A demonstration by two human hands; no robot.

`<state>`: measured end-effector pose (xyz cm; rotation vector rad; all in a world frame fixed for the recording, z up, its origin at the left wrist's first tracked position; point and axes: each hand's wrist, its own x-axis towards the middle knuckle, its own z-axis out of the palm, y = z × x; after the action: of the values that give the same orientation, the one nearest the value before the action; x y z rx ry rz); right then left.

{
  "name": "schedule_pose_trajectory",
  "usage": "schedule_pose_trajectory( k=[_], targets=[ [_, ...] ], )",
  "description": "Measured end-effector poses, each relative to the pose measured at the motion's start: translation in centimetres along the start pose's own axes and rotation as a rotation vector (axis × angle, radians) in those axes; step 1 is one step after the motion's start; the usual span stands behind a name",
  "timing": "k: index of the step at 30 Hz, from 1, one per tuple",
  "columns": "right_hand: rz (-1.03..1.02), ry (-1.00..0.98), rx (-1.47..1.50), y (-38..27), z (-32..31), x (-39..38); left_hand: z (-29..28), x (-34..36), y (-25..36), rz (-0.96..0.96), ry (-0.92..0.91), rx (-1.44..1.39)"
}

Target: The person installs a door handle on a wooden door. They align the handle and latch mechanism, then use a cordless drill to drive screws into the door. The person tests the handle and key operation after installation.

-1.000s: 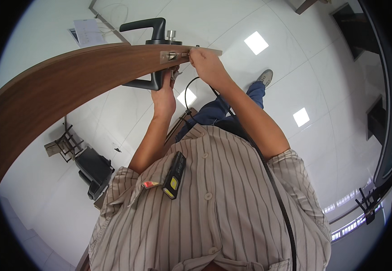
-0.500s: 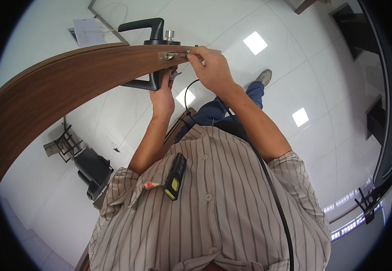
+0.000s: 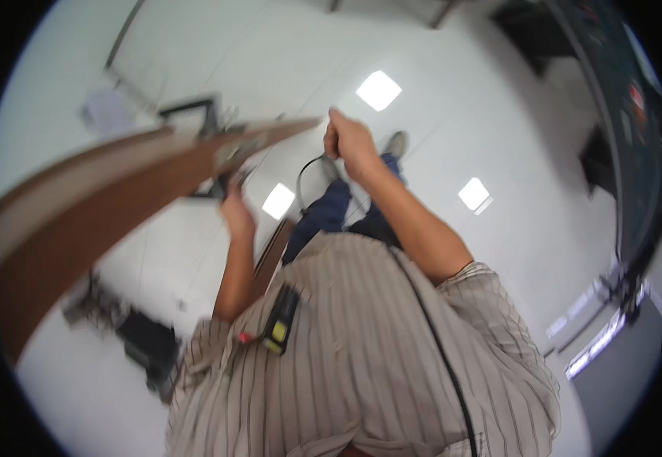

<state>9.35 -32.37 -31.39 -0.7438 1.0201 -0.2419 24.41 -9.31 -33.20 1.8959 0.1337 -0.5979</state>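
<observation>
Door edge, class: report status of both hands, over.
Left hand under the door by the lock plate. Right hand clear of it, fist closed. Picture blurred; nothing blocking.

Left hand (image 3: 235, 217): raised in front of the chest, forearm bare and near upright, elbow bent low by the torso; fingers blurred, their closure not readable. Right hand (image 3: 350, 141): raised higher and further forward than the left, curled into a loose fist with the knuckles turned up and away; wrist straight. Right forearm: bare, running diagonally from the short striped sleeve at the shoulder up to the hand. Hands well apart, the right clearly to the right of the left.
</observation>
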Motion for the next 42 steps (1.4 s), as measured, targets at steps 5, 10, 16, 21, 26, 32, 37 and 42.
schedule_pose_trajectory(
  k=[5,10,16,21,26,32,37,42],
  targets=[
    [-0.035,0.415,0.01,1.9,-14.7,0.2,-4.2,7.9,-6.6,0.213,0.079,-0.139],
    [-0.152,0.819,-0.186,3.7,-32.2,-0.3,-6.6,8.7,-13.2,0.114,0.475,-0.276],
    [-0.469,1.123,-0.162,-10.6,-57.6,2.8,6.4,0.4,-17.4,-0.195,0.283,0.228],
    [-0.453,1.001,-0.172,-26.8,-71.8,7.0,19.2,-7.2,-18.3,-0.433,-0.254,0.348],
    [-0.463,0.962,-0.102,-37.1,-73.8,12.1,26.1,-10.3,-14.1,-0.46,-0.498,0.269],
    [-0.644,1.186,-0.576,-47.5,-73.4,22.3,33.7,-12.3,-5.2,-0.41,-0.354,0.188],
    [-0.151,1.198,-0.661,-54.9,-73.3,29.5,35.3,-9.2,-9.7,-0.434,-0.374,0.357],
    [0.1,1.126,-0.686,-56.3,-74.9,33.6,40.0,-3.7,-6.9,-0.175,-0.42,0.578]
  ],
)
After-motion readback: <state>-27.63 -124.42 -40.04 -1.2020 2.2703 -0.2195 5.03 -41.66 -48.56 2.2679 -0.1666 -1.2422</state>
